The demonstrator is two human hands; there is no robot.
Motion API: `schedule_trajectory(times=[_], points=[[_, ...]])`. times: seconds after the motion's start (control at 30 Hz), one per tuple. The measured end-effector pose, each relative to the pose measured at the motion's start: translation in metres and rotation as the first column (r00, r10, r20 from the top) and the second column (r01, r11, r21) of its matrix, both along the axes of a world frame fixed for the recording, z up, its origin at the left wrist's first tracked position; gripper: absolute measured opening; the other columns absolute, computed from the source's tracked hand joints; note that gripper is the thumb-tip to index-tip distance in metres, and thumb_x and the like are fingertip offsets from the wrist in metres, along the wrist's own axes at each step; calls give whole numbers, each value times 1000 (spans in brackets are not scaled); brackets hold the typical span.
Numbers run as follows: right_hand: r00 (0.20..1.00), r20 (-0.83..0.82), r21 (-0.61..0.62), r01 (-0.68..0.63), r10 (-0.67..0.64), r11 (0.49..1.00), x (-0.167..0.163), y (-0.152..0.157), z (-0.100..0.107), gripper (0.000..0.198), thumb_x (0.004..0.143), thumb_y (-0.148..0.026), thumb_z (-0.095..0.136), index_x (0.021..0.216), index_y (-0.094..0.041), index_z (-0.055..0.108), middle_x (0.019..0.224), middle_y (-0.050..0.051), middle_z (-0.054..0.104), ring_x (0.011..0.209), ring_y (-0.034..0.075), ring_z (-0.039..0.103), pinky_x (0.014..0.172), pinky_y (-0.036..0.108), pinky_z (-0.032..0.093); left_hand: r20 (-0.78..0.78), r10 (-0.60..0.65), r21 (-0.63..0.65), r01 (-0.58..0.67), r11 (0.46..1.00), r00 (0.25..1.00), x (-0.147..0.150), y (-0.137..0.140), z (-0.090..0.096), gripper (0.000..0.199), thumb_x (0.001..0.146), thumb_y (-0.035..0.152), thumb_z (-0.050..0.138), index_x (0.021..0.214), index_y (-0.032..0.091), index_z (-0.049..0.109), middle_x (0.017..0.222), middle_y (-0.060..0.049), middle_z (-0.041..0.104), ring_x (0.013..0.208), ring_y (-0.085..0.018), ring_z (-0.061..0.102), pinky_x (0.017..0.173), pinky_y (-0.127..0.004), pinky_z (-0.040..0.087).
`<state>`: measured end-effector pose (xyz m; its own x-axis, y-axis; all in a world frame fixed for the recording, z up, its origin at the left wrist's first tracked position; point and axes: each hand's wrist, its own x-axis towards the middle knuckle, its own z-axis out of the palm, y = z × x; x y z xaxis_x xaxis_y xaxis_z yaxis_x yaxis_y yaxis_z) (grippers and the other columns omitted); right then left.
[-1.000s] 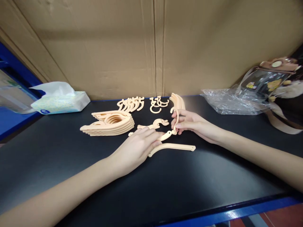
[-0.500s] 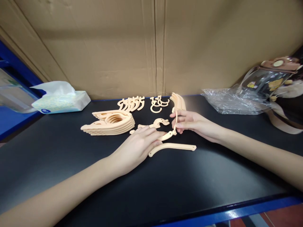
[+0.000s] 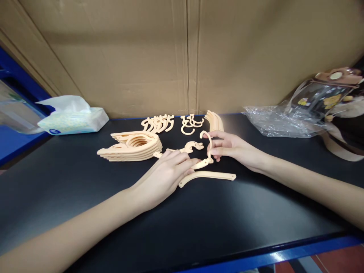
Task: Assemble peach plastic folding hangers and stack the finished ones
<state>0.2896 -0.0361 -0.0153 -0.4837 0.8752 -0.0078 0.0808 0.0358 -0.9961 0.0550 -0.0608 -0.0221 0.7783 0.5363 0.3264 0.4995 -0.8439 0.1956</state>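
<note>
In my right hand (image 3: 230,146) a cream plastic hanger hook (image 3: 210,146) is pinched between thumb and fingers, its curl upward. The hook's foot meets the end of a hanger arm (image 3: 201,164); whether the two are joined I cannot tell. My left hand (image 3: 170,170) presses down on that arm and grips it, covering most of its length. In front of the fingers lies another loose hanger arm (image 3: 209,174). Just beyond my left hand is a piece with a curved, holed end (image 3: 193,146), partly hidden.
A stack of folded hanger pieces (image 3: 131,151) lies to the left. Behind are a row of hooks (image 3: 159,124), several loose hooks (image 3: 188,131) and a stack of arms (image 3: 215,121). Tissue pack (image 3: 75,121) at left; plastic bag (image 3: 278,123) and bottle (image 3: 321,94) at right.
The hook in my right hand has turned, so its curl now shows pointing left. My left hand stays nearly in place on the arm.
</note>
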Motion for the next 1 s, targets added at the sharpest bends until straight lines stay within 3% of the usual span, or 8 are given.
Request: schedule_trajectory(times=[0.4, 1.0], points=[[998, 50, 35, 32, -34, 999, -3, -2, 3, 41, 77, -25, 66, 114, -17, 51, 73, -3, 60, 63, 11, 53, 65, 28, 45, -57, 7, -1, -7, 1000, 998, -1, -1, 0, 33, 97, 13, 40, 127, 20, 50, 93, -3, 57, 87, -19, 46, 76, -32, 33], [998, 30, 83, 51, -53, 995, -2, -2, -2, 41, 77, -21, 65, 113, -19, 45, 71, -6, 58, 63, 10, 54, 64, 28, 48, -57, 4, 51, -1, 999, 998, 2, -3, 2, 24, 97, 13, 40, 115, 16, 55, 90, -3, 59, 88, -19, 49, 75, -32, 32]])
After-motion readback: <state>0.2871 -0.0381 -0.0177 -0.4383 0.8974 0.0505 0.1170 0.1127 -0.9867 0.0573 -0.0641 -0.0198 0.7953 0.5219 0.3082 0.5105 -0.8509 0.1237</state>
